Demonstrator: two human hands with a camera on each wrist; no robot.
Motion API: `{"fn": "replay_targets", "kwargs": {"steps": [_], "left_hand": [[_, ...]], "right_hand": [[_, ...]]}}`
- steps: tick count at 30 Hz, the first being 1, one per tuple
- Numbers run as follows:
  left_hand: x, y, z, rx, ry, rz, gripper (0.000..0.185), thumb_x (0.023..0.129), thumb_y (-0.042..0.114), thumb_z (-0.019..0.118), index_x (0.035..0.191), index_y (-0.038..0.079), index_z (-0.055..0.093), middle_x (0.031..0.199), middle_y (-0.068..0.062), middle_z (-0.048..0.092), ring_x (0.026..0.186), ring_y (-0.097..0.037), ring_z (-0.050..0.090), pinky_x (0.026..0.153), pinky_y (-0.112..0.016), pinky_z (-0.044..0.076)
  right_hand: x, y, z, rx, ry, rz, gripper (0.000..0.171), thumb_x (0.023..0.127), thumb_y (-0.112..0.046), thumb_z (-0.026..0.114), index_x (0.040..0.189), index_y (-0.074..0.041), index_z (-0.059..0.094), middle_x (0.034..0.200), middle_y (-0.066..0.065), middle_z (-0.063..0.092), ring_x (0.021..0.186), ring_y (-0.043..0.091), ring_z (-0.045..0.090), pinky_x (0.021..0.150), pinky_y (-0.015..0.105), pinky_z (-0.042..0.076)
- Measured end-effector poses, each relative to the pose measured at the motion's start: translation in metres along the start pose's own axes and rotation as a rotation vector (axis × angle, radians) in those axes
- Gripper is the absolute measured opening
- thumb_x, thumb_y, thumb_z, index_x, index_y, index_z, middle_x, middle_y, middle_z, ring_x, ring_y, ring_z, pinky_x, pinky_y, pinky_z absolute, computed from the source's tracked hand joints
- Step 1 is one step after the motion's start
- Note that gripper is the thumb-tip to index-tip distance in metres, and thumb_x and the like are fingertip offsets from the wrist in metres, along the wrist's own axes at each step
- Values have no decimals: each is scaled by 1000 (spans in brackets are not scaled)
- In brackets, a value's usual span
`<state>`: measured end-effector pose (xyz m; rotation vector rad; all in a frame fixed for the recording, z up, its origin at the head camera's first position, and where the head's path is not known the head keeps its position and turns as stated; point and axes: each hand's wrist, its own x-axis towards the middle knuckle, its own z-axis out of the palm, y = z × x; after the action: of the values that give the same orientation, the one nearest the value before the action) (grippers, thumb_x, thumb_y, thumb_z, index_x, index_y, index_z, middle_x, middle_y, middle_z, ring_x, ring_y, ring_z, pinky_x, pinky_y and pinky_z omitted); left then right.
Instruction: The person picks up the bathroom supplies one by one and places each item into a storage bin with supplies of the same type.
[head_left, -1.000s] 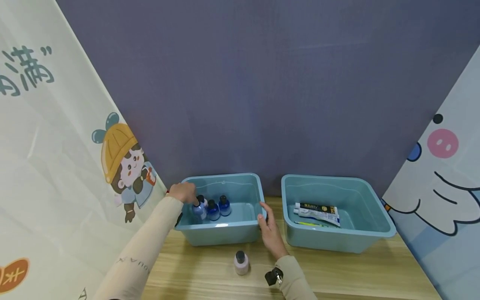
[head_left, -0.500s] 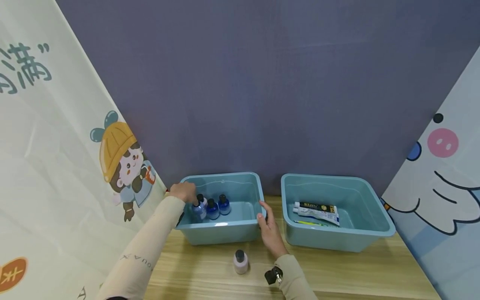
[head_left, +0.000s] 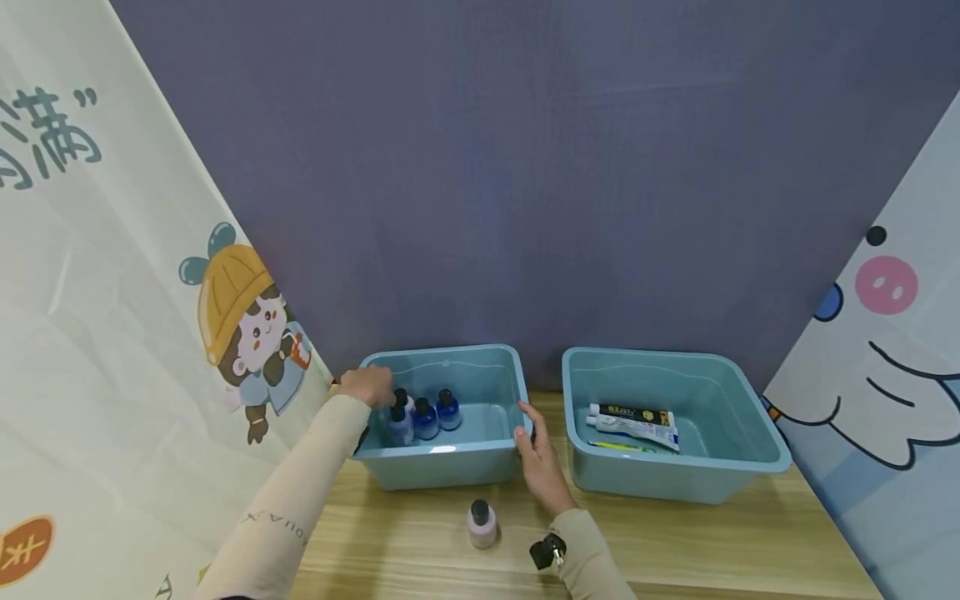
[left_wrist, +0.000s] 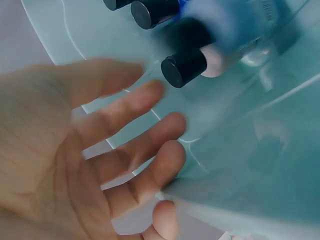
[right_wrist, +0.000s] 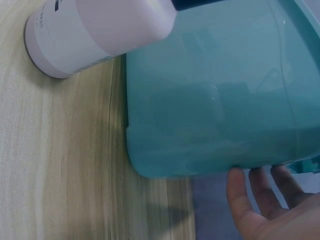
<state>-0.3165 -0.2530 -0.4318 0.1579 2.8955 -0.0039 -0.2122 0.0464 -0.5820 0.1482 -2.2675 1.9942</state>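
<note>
In the head view my left hand is over the left end of the left teal bin. Its fingers are spread and hold nothing in the left wrist view, just short of the black bottle caps. A pale blue bottle with a black cap stands below it, blurred in the wrist view. Beside that are two dark blue bottles and a partly hidden pale pink one. My right hand touches the bin's right end; the right wrist view has its fingertips against the outer wall.
On the wooden table, a pale pink bottle with a black cap stands before the left bin. A second teal bin at right contains toothpaste tubes and a yellow-green thin item. A dark curtain rises behind.
My left hand has let go of the pale blue bottle, which was tilted under its fingers and now stands with its cap visible. The right hand stays in place.
</note>
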Motion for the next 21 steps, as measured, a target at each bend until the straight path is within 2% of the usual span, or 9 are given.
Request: {"fn": "replay_targets", "kwargs": {"steps": [4, 6, 9, 15, 21], "left_hand": [[2, -4, 0, -60, 20, -7, 30, 95, 20, 61, 66, 13, 53, 74, -5, 49, 72, -26, 54, 73, -47, 42], [2, -6, 0, -85, 7, -3, 32, 96, 24, 61, 67, 15, 51, 72, -2, 45, 70, -24, 51, 72, -45, 40], [2, -8, -2, -129, -20, 12, 27, 98, 30, 63, 76, 15, 59, 73, -1, 45, 71, -22, 50, 70, -43, 38], [-7, -10, -9, -188, -16, 50, 21, 100, 34, 63, 97, 14, 70, 84, -2, 58, 80, -22, 53, 69, -40, 39], [-25, -7, -9, -229, 68, 80, 24, 99, 36, 66, 110, 16, 73, 112, -7, 72, 84, -23, 60, 71, -43, 48]], "right_hand": [[0, 0, 0, -8, 1, -2, 48, 111, -36, 42, 157, -30, 32, 169, 12, 23, 152, 37, 27, 117, 65, 29], [0, -1, 0, -8, 1, 2, 47, 111, -34, 42, 157, -31, 32, 169, 13, 23, 151, 37, 28, 117, 66, 30], [0, -2, 1, -2, 4, 8, 47, 111, -31, 42, 157, -32, 32, 169, 12, 24, 151, 36, 29, 118, 65, 29], [1, -1, 1, -5, 5, 1, 48, 111, -34, 42, 158, -30, 31, 169, 10, 24, 151, 36, 29, 117, 65, 31], [0, 0, 1, -3, 5, 12, 46, 111, -35, 42, 156, -35, 32, 169, 8, 23, 153, 36, 27, 117, 66, 30]]}}
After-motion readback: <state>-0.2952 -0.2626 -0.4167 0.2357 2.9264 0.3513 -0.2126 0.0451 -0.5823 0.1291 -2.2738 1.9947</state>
